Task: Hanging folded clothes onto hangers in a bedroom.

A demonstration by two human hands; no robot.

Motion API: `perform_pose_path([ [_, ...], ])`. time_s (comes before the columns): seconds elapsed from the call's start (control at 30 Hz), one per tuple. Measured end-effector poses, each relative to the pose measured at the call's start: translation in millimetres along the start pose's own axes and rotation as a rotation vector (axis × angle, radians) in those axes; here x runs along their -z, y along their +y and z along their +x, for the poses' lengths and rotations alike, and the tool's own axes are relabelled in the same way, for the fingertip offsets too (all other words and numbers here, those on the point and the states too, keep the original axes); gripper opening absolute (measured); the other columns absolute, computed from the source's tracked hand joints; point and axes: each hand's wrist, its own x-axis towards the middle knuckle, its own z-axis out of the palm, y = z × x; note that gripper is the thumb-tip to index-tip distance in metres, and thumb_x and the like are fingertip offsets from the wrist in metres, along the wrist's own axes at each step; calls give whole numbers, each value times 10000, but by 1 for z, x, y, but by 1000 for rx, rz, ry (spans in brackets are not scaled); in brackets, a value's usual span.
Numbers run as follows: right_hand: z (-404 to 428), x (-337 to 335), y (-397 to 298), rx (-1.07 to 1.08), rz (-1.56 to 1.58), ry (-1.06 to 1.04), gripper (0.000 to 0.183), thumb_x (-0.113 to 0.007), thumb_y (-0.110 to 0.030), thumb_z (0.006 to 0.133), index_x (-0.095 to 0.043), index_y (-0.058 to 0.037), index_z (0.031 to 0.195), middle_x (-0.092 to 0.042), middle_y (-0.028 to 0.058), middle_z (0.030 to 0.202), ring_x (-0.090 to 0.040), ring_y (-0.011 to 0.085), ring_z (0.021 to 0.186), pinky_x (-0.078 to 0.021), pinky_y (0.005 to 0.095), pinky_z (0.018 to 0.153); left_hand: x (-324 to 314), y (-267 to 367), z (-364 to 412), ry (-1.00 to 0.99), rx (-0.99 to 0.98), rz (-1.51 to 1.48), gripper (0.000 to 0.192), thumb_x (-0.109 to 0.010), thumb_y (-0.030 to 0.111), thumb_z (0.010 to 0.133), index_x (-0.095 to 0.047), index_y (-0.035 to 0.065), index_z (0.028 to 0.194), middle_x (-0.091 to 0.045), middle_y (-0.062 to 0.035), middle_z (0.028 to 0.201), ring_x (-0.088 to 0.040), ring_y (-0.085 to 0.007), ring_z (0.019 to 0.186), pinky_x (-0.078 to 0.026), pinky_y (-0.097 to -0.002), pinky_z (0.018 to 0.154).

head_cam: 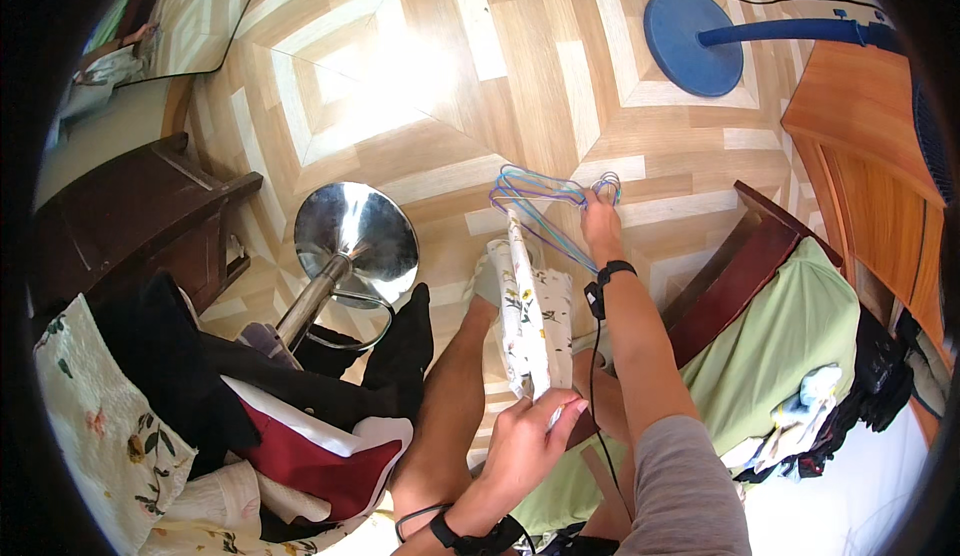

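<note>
My left hand (525,436) pinches the near end of a white floral-print cloth (525,308), which hangs in narrow folds over my lower leg and foot. Farther out, my right hand (602,218) is closed around the hook ends of several thin wire clothes hangers (540,190) in purple and teal. Their frames spread to the left, just beyond the far end of the cloth. Both wrists wear black bands, with a cable running from the right one.
A chrome stool base (356,233) and piled clothes (315,473) lie at left. A green cloth (787,323) drapes over a dark red wooden edge (727,278) at right. Farther off are a blue fan base (694,42), a wooden cabinet (862,120) and a mirror (202,15).
</note>
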Motion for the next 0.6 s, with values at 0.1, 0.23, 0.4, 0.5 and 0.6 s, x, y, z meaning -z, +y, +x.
perform_pose_path([
  [0.1, 1, 0, -1, -61, -69, -14, 291, -578, -44, 882, -667, -57, 1158, -698, 199, 990, -698, 385, 911, -574, 481, 799, -2, -1, -2, 3, 17, 38, 117, -737, 149, 919, -719, 39, 955, -717, -162, 782, -700, -303, 655, -546, -363, 593],
  [0.23, 1, -2, 4, 132, -300, 21, 247, -580, -72, 892, -667, -51, 1122, -699, 195, 951, -710, 377, 876, -589, 457, 763, -13, -8, -3, 9, -5, 6, 122, -737, 153, 919, -718, 37, 951, -717, -166, 783, -703, -306, 653, -547, -356, 587],
  [0.4, 0, 14, -2, 283, -491, 107, 160, -596, -121, 885, -664, -69, 1021, -687, 168, 959, -687, 300, 947, -589, 408, 760, -24, -10, -6, -2, 71, 2, 130, -737, 153, 921, -716, 28, 952, -712, -169, 769, -702, -290, 634, -540, -355, 568],
  [0.5, 10, 34, 10, 273, -451, 107, 183, -593, -120, 886, -641, -67, 1055, -677, 192, 976, -671, 299, 980, -576, 418, 780, -35, -20, -6, -5, 19, -11, 131, -739, 149, 919, -712, 22, 939, -705, -171, 753, -695, -284, 617, -527, -357, 557],
  [0.6, 20, 54, 18, 338, -348, 120, 192, -578, -110, 898, -613, -61, 1080, -687, 175, 936, -686, 295, 949, -551, 442, 832, -40, -18, -5, -32, 76, -3, 120, -739, 135, 915, -706, 19, 916, -695, -172, 736, -686, -286, 608, -516, -358, 558],
])
